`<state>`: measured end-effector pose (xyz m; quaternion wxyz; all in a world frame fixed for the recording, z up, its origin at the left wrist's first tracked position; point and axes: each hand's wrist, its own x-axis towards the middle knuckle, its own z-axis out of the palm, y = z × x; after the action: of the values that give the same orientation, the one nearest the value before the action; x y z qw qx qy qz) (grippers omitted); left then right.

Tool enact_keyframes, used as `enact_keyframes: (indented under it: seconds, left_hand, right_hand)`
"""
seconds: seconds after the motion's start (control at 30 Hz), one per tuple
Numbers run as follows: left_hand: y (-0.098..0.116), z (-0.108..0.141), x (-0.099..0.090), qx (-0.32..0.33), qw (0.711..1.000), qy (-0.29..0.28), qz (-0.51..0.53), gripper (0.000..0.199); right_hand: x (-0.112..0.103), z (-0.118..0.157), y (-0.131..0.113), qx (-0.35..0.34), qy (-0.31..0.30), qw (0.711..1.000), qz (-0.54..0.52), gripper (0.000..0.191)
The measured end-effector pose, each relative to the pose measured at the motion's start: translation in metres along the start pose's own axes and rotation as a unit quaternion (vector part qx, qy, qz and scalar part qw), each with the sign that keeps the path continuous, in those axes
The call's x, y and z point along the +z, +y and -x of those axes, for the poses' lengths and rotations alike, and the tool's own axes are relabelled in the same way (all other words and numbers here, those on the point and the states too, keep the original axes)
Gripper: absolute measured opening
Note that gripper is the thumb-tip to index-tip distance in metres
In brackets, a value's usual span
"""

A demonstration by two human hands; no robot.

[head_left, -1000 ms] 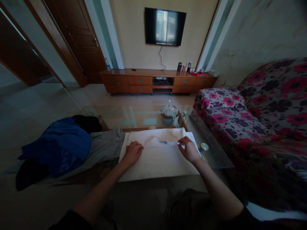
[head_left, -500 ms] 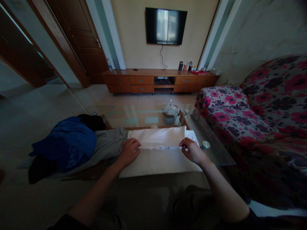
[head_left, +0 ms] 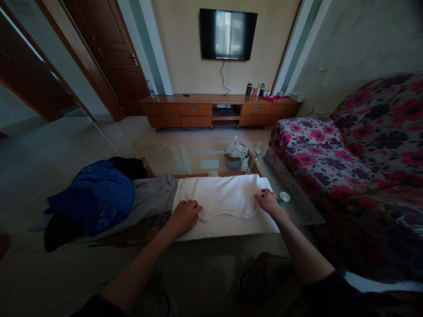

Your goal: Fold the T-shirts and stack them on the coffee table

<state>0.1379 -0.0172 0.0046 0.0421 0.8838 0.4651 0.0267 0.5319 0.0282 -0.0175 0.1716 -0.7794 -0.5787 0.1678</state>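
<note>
A white garment (head_left: 224, 196), folded into a rough rectangle, lies on a larger white cloth (head_left: 231, 229) at the front of the glass table. My left hand (head_left: 187, 215) rests at the garment's left front corner, fingers apart and lying over the cloth. At the right side of the garment is my right hand (head_left: 267, 201); its thumb and fingertips are apart, close to the cloth's edge, with nothing gripped between them.
Left of the white cloth are grey fabric (head_left: 153, 196) and a heaped blue garment (head_left: 102, 193) with black clothing. A basket (head_left: 234, 163) shows through the glass table (head_left: 304, 213). A flowered sofa (head_left: 320, 163) stands on the right.
The garment's near edge, pinched by both hands before, now lies flat and nearer the table's front. Both hands have let go; the right moved slightly right, the left slightly nearer me.
</note>
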Motion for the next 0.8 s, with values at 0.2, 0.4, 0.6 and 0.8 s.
enact_keyframes:
  seconds: [0.2,0.4,0.6,0.8]
  left_hand:
    - [-0.003,-0.001,0.0,-0.008,1.0,0.013,0.003,0.022]
    - [-0.009,-0.002,-0.007,-0.022,0.999,0.025,-0.012,0.021]
    - [-0.018,-0.002,-0.013,-0.027,0.998,0.04,-0.032,0.03]
    - [-0.022,0.006,-0.008,-0.043,0.999,0.019,-0.017,0.031]
  right_hand:
    - [0.015,-0.015,0.004,0.007,0.01,0.998,0.055,0.041]
    - [-0.014,-0.026,0.009,0.066,0.007,0.997,0.035,0.032]
    - [-0.044,-0.02,0.039,0.072,0.004,0.997,0.038,0.038]
    - [-0.029,-0.018,0.048,0.057,-0.103,0.989,0.084,0.019]
